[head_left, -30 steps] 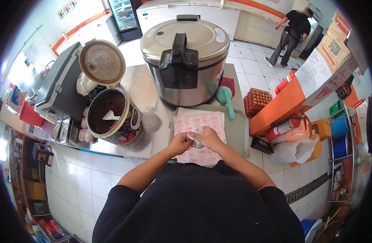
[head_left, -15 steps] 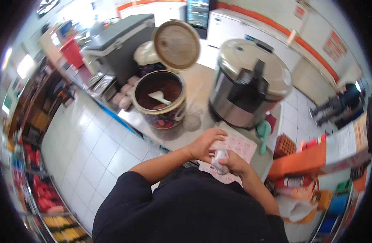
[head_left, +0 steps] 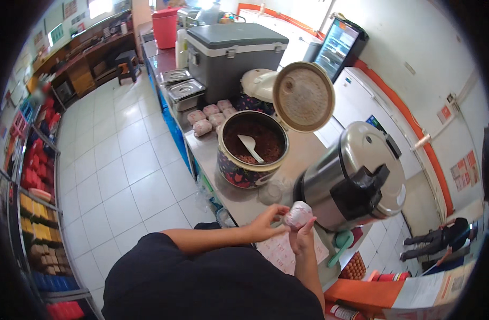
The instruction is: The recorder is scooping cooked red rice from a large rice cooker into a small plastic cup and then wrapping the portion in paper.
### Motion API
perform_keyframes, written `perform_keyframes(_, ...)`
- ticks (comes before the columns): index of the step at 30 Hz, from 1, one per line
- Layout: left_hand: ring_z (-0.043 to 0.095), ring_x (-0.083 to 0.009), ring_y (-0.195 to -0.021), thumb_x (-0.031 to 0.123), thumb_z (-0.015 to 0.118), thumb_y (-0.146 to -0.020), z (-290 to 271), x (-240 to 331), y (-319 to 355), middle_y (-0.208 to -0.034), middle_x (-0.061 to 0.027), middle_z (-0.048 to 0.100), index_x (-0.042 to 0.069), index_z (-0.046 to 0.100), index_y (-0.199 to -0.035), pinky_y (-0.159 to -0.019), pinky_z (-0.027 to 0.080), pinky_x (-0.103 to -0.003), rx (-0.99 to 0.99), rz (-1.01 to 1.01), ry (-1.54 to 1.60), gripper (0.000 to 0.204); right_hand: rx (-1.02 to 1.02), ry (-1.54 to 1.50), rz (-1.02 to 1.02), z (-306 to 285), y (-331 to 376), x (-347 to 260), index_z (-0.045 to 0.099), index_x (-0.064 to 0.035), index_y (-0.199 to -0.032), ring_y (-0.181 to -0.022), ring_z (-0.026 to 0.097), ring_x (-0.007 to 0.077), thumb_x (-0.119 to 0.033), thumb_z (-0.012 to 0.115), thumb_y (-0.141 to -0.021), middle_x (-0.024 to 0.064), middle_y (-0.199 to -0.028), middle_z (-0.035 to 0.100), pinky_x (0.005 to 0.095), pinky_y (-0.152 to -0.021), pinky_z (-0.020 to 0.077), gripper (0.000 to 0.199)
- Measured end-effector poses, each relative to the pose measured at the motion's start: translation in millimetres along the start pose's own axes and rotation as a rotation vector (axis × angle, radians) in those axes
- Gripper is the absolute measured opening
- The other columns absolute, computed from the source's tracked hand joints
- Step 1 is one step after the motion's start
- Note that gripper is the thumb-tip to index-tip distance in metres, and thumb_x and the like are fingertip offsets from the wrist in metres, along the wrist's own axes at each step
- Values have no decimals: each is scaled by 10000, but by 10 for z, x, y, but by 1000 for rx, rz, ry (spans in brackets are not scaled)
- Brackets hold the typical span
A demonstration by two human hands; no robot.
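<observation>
Worktop [head_left: 303, 151] busy! Paper-wrapped bundles [head_left: 203, 128] sit done, far left; right hand [head_left: 303, 238] grips another seemingly finished parcel [head_left: 298, 214], left hand [head_left: 267, 223] loose beside it, printed wrappers [head_left: 275, 253] remaining near.

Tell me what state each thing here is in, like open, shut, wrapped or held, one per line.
Wrapped parcel: wrapped, held in right hand
Left hand: fingers parted, close by the parcel
Printed paper: lying flat
Floral cooker: open, dark contents inside
White paddle: resting in floral cooker
Big steel cooker: lid shut
Grey cooler: lid shut
Metal pans: lids on
</observation>
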State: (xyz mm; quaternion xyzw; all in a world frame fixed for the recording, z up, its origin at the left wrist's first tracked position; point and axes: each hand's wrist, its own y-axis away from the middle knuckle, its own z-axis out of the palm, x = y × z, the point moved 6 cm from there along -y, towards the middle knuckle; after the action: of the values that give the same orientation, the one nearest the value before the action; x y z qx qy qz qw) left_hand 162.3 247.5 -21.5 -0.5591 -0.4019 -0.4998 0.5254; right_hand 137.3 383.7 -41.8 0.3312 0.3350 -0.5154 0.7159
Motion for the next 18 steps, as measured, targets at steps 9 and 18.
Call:
perform_keyframes(9, 546, -149, -968, 117, 578, -874, -1720, 427, 59, -1064, -56, 544, 36, 397, -1238, -838, 460, -279, 379, -35, 469, 415, -618, 831, -138, 1372, -142, -141, 113, -63, -1426, -1278, 272, 261, -850, 275, -670, 128, -1411, 267, 434, -1039, 194, 1103)
perform_keyframes(18, 597, -160, -834, 216, 651, -828, -3708, -1223, -378, -990, -129, 586, -9, 408, -1197, -679, 484, -272, 726, -366, 92, 496, -213, 361, -1, 1325, -571, -225, 353, 12, -1305, -994, 549, 232, -375, 641, -806, 165, -1112, 551, 366, -876, 426, 694)
